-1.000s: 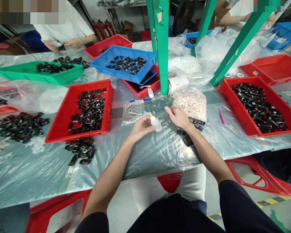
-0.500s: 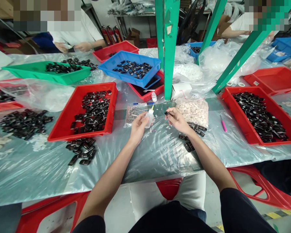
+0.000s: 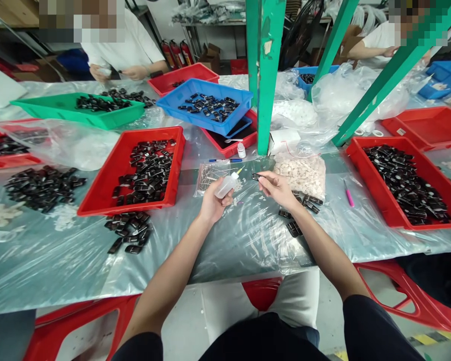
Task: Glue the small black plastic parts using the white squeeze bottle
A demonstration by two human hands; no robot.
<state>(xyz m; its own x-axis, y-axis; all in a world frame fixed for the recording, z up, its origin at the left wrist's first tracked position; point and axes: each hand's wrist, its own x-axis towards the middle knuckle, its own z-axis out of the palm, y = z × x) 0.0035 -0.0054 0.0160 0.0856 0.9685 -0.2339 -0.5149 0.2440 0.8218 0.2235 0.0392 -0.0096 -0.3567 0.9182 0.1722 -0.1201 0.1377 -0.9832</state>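
Note:
My left hand [image 3: 212, 203] is wrapped round a translucent squeeze bottle [image 3: 225, 187] with a yellowish needle tip, tilted up to the right. Between the fingertips of my right hand [image 3: 276, 188] is a small glossy black plastic part [image 3: 255, 177]. The bottle tip and the part are apart, with a short gap between them. Under my right forearm lies a loose group of black parts [image 3: 295, 228]. Just behind my right hand is a clear bag of cream-coloured small pieces [image 3: 304, 173]. A bag of thin metal pins [image 3: 209, 175] lies behind my left hand.
Red trays of black parts stand to the left [image 3: 83, 205] and right [image 3: 389, 215]. A green post [image 3: 263, 100] rises behind my hands. A small white bottle [image 3: 241, 150] and a pink-handled tool [image 3: 349, 196] are on the table. Across it, a person's hands [image 3: 135, 72] work.
My left hand has tipped the squeeze bottle from nearly upright to slanting right. My right hand has turned the black part slightly, staying close to the same spot.

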